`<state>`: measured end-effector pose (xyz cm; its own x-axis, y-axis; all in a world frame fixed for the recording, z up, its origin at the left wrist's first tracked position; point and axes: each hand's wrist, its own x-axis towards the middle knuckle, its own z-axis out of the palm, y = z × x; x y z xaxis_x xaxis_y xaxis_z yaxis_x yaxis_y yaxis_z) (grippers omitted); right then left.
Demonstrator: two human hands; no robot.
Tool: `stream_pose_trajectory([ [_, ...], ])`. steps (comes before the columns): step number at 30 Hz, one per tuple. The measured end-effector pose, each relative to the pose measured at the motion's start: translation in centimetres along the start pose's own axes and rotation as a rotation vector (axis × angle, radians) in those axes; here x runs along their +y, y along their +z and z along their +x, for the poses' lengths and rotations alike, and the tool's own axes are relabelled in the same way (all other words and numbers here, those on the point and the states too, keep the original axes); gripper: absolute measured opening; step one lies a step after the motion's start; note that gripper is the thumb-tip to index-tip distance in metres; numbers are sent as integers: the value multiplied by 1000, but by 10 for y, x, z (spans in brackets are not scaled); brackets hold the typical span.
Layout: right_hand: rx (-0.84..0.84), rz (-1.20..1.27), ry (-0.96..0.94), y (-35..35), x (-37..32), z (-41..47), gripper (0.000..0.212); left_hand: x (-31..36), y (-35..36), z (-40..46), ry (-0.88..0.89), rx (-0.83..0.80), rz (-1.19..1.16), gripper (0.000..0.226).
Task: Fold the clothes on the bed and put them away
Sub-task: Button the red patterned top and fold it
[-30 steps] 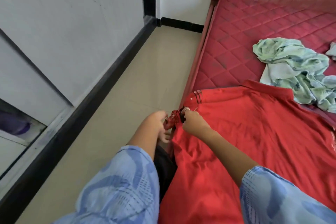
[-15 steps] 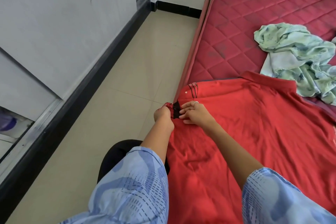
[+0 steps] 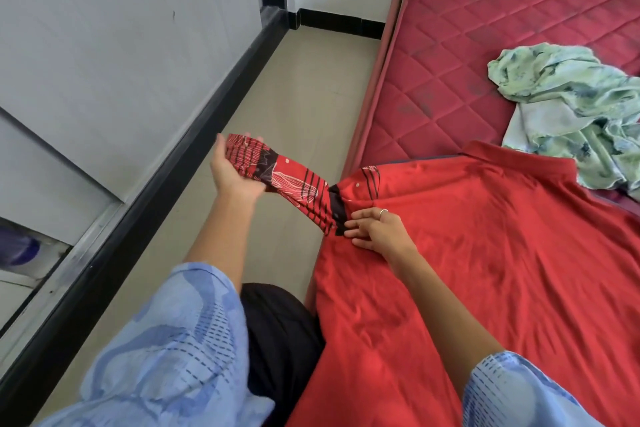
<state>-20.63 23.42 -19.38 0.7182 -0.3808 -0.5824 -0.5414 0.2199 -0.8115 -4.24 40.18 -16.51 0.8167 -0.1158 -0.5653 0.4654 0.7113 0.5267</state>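
Maroon quilted bed point(image 3: 450, 55), w/ bare mattress, ran along a beige floor point(image 3: 294, 87). Red shirt point(image 3: 485, 270) lay spread flat over bed's near edge, collar toward far side. Green-white garment point(image 3: 568, 104) lay crumpled on mattress, just beyond shirt's collar. Patterned sleeve point(image 3: 287, 177) of shirt was stretched out past bed edge over floor. Left hand point(image 3: 235, 173): grip curled round sleeve's cuff end, palm up. Right hand point(image 3: 377, 229): grip flat, fingers straight, pressing shirt at sleeve seam; ring on one finger.
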Motion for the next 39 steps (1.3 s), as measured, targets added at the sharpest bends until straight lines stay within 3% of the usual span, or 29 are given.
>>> stream_pose_trajectory([
  [5,-1,-3,7,2,-1,1,21,77,-2,16,102,62,-22,40],
  [10,-5,9,22,4,-4,-1,20,145,-6,8,254,132,62,21],
  [16,-16,-203,114,14,-26,-9,18,164,10,-17,207,140,304,27],
  [19,-152,-378,141,24,-62,-24,18,145,27,-43,187,25,375,32],
  [22,-228,-299,4,38,-110,-42,12,120,48,-69,231,-131,501,18],
  [26,-310,-117,-233,53,-173,-90,36,80,72,-111,341,-307,678,12],
  [28,-327,-70,-258,57,-198,-110,48,57,80,-134,394,-427,819,16],
  [30,-283,-29,-202,56,-212,-122,52,33,85,-160,419,-554,937,20],
  [34,-21,-60,-105,38,-206,-128,35,-8,88,-200,457,-671,1084,23],
  [37,-2,-76,-33,10,-186,-130,31,-27,77,-214,584,-790,1319,30],
  [39,-51,-64,-36,3,-178,-137,31,-29,70,-219,700,-785,1409,28],
])
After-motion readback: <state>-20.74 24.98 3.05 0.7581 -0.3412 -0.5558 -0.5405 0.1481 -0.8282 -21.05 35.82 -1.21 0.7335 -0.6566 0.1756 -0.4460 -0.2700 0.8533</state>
